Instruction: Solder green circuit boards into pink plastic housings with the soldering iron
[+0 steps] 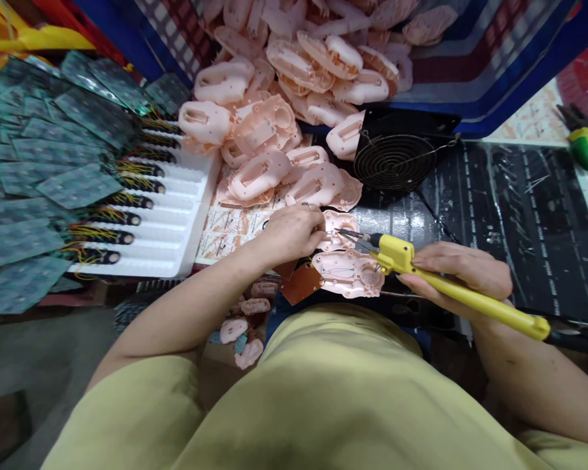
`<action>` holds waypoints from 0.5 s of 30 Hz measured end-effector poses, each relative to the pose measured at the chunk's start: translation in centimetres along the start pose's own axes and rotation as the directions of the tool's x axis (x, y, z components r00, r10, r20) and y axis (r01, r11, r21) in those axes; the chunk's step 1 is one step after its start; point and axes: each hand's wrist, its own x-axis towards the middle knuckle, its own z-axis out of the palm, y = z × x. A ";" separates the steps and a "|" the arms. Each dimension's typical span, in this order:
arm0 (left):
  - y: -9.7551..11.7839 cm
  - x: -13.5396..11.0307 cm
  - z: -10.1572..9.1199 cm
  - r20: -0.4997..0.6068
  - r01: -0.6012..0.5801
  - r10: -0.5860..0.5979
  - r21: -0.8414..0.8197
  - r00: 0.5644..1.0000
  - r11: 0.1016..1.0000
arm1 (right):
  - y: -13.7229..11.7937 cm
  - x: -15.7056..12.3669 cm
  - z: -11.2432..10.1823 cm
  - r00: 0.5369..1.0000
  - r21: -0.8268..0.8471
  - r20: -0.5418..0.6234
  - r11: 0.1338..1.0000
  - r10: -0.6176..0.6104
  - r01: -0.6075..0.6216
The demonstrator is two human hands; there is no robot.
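My right hand (463, 267) is wrapped round the handle of a yellow soldering iron (396, 253) with a solder feed at its front. Its tip reaches into a pale pink plastic shell half (343, 222). At that shell's left edge, my left hand (296, 230) has its fingers curled together; what they pinch is hidden. Just below lies a second open shell half (350, 274) with thin wires inside. An orange-brown circuit board (301, 284) sits at its left, under my left wrist.
Pink shells (264, 173) are heaped ahead, spilling from a blue crate (470, 117). A black fan (396, 160) stands beside them. On the left, green circuit boards (78, 153) with wired parts lie over a white tray (176, 225). Green-and-yellow pliers (585, 143) lie far right.
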 end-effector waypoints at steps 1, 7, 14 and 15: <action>0.0 -0.2 0.1 -0.015 -0.001 0.002 0.004 1.000 1.000 | 0.0 -0.2 -0.2 0.999 -0.049 -0.027 0.998 0.044 -0.045; -0.4 -0.9 0.9 -0.164 0.028 -0.040 -0.079 0.986 0.997 | 0.2 -0.8 -0.8 0.987 -0.221 -0.073 0.962 0.146 -0.158; -0.6 -0.2 1.5 -0.163 0.113 -0.129 -0.105 0.978 0.988 | 1.1 0.2 0.4 0.995 -0.058 -0.062 0.995 0.080 -0.084; -0.6 -0.1 1.5 -0.163 0.121 -0.136 -0.102 0.977 0.987 | 1.2 0.3 0.5 0.995 -0.048 -0.053 0.995 0.087 -0.089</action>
